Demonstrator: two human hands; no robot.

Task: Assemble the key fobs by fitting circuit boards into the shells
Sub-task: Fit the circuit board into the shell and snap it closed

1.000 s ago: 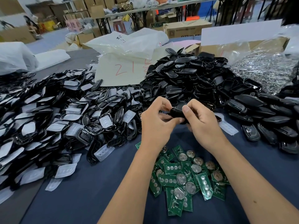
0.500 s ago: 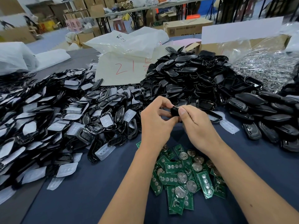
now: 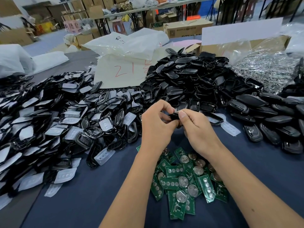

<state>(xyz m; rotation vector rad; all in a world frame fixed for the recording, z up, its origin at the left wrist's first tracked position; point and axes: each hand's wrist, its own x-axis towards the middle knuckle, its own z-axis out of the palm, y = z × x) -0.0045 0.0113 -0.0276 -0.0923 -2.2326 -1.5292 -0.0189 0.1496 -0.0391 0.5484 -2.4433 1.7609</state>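
Note:
Both hands meet above the blue tablecloth [image 3: 85, 199], holding one black key fob shell [image 3: 174, 116] between them. My left hand [image 3: 156, 122] curls its fingers round the shell's left end. My right hand [image 3: 197, 129] pinches its right end with the thumb on top. Most of the shell is hidden by the fingers. A pile of green circuit boards [image 3: 185, 181] with round coin cells lies on the cloth just below my wrists.
A wide heap of black shell frames with white rubber pads [image 3: 57, 122] covers the left. Black shell halves [image 3: 189, 83] pile up behind the hands. Closed fobs [image 3: 271, 119] lie at right. Plastic bags [image 3: 125, 46], a bag of metal parts [image 3: 266, 69] and cardboard boxes stand behind.
The hands have stayed together on the shell, turning it slightly; my right thumb now presses on top of its right end. The piles have not moved.

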